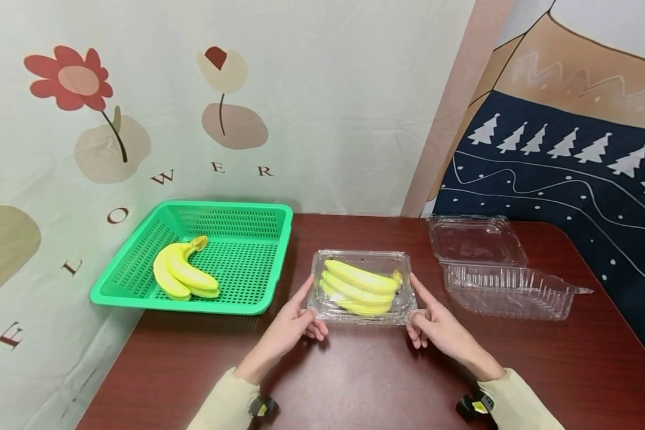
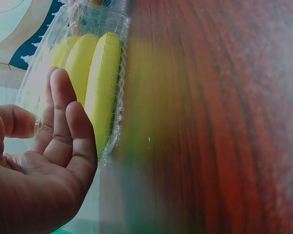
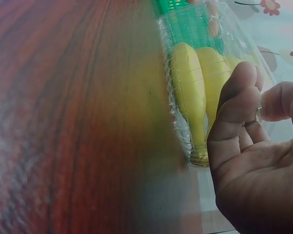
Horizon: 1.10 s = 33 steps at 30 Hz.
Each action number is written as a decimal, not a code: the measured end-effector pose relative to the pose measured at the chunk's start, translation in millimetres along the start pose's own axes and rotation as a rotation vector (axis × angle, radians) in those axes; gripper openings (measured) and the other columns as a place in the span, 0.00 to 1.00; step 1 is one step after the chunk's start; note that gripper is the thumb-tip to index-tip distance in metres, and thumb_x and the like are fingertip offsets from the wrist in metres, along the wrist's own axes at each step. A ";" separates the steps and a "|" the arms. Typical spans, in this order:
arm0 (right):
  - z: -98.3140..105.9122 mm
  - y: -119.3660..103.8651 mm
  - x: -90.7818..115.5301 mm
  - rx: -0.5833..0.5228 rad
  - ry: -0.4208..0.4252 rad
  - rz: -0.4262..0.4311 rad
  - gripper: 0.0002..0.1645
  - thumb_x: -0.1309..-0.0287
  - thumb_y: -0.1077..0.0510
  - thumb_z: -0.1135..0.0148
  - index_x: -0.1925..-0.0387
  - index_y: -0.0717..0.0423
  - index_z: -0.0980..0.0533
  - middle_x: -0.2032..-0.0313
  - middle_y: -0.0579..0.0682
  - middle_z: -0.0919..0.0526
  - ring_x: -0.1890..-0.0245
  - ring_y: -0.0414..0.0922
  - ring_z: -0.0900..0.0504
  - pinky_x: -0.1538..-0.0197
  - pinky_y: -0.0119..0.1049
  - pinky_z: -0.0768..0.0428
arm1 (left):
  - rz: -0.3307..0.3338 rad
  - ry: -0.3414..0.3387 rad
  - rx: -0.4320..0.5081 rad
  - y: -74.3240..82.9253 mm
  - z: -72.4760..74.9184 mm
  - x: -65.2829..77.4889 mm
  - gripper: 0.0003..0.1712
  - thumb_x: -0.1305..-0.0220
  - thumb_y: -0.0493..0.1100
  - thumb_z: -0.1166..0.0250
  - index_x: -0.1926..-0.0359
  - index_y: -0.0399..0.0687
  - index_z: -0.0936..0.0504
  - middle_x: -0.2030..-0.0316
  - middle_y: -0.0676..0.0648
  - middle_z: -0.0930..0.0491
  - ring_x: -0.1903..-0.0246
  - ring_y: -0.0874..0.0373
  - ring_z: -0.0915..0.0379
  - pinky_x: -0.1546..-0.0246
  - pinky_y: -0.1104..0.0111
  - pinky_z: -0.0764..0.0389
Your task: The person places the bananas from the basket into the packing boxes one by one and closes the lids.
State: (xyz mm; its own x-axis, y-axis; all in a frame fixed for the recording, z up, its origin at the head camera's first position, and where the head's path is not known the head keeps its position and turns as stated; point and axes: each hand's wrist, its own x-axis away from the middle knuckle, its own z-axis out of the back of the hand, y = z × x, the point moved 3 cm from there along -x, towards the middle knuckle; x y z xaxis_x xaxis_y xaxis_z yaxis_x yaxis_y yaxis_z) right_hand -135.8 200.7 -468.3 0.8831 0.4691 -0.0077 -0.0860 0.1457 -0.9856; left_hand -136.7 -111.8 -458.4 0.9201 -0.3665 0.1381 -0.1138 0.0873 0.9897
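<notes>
A clear plastic clamshell container (image 1: 364,254) with its lid down lies in front of me, and a bunch of yellow bananas (image 1: 359,286) shows through it. At its left front corner my left hand (image 1: 292,322) pinches the rim with the thumb, the index finger stretched along the side. My right hand (image 1: 435,322) grips the right front corner in the same manner. Both wrist views show a sliver of clear plastic at the thumb tip, with the other fingers bent beside the container wall. The bananas (image 2: 105,83) lie lengthwise between the hands.
To the left stands a green plastic basket (image 1: 271,257) holding another bunch of bananas (image 1: 183,269). On the right a second clear clamshell (image 1: 510,292) sits with its lid folded back. The dark red wooden table (image 1: 355,382) meets a fabric-covered wall (image 1: 344,149) behind.
</notes>
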 end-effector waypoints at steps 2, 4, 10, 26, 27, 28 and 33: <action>0.2 -0.7 -0.4 -0.010 -0.004 0.005 0.52 0.32 0.74 0.54 0.17 0.55 0.66 0.80 0.50 0.22 0.82 0.43 0.21 0.79 0.36 0.22 | -0.006 0.003 0.004 0.7 0.1 -0.1 0.47 0.30 0.25 0.54 0.16 0.49 0.60 0.72 0.33 0.15 0.73 0.54 0.17 0.65 0.67 0.15; 0.5 -1.3 -0.8 -0.016 -0.008 0.004 0.52 0.32 0.74 0.54 0.17 0.56 0.67 0.79 0.50 0.22 0.82 0.41 0.22 0.79 0.35 0.23 | -0.008 0.008 0.011 1.4 0.1 0.0 0.47 0.31 0.24 0.53 0.16 0.49 0.59 0.73 0.34 0.16 0.74 0.54 0.18 0.66 0.67 0.15; 0.5 -1.9 -1.6 -0.026 -0.019 0.001 0.53 0.32 0.74 0.53 0.17 0.55 0.67 0.79 0.50 0.24 0.82 0.41 0.24 0.79 0.34 0.24 | -0.001 0.049 0.005 -0.2 -0.8 0.3 0.48 0.32 0.25 0.52 0.16 0.51 0.57 0.76 0.38 0.16 0.77 0.56 0.19 0.69 0.68 0.16; -3.8 -0.3 1.1 -0.011 -0.029 -0.011 0.53 0.31 0.73 0.51 0.17 0.54 0.67 0.80 0.50 0.24 0.83 0.41 0.24 0.79 0.35 0.23 | 0.052 0.081 0.052 -6.7 -1.1 5.0 0.48 0.32 0.26 0.51 0.16 0.54 0.54 0.76 0.40 0.16 0.76 0.54 0.18 0.67 0.67 0.15; -3.3 -0.4 1.2 -0.011 -0.029 -0.004 0.53 0.31 0.73 0.51 0.17 0.55 0.67 0.80 0.51 0.24 0.83 0.41 0.24 0.79 0.35 0.23 | 0.053 0.086 0.056 -6.4 -1.6 4.2 0.48 0.33 0.26 0.50 0.16 0.54 0.54 0.77 0.41 0.16 0.76 0.55 0.19 0.68 0.67 0.15; -2.7 -0.4 1.1 -0.009 -0.028 0.001 0.53 0.32 0.73 0.52 0.17 0.55 0.67 0.80 0.51 0.24 0.83 0.41 0.24 0.80 0.36 0.23 | 0.054 0.092 0.059 -5.9 -2.1 3.3 0.48 0.33 0.26 0.50 0.16 0.55 0.53 0.77 0.41 0.17 0.76 0.55 0.19 0.68 0.68 0.16; -0.9 -1.1 0.4 -0.015 -0.022 0.020 0.53 0.32 0.74 0.52 0.17 0.57 0.68 0.80 0.50 0.24 0.83 0.40 0.24 0.80 0.36 0.23 | 0.056 0.124 0.051 -3.9 -3.2 -1.0 0.49 0.34 0.26 0.49 0.16 0.56 0.51 0.79 0.42 0.18 0.78 0.56 0.21 0.70 0.68 0.16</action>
State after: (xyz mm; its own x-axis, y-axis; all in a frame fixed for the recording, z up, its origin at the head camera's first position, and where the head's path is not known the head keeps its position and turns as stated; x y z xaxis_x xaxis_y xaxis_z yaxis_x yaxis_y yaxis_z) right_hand -135.0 199.9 -467.4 0.8709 0.4909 -0.0239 -0.0966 0.1233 -0.9877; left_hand -136.0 -108.8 -462.5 0.9506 -0.2449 0.1907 -0.1826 0.0557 0.9816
